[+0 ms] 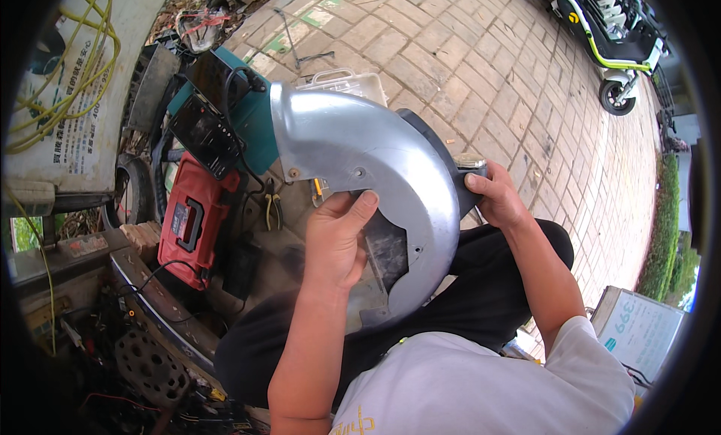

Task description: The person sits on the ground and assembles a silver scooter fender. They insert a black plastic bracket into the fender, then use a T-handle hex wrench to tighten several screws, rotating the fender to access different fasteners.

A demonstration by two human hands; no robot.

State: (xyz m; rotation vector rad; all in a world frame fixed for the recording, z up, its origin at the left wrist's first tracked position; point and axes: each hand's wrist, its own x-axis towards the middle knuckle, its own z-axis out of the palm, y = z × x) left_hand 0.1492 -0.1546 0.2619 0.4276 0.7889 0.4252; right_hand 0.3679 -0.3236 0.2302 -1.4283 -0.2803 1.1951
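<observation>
Left grip [338, 228] is pinching inner edge of fender [420, 180]; right grip [499, 201], at three o'clock, is pinching flap [466, 198]; I'm judging even pressure best for steadiness.

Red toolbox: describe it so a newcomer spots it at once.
Find the big silver curved cover mid-picture, then the teal case at its left end. The red toolbox lies on the ground just below that case, left of the pliers. Unlike its neighbours, it is red, with a black carry handle.
</observation>
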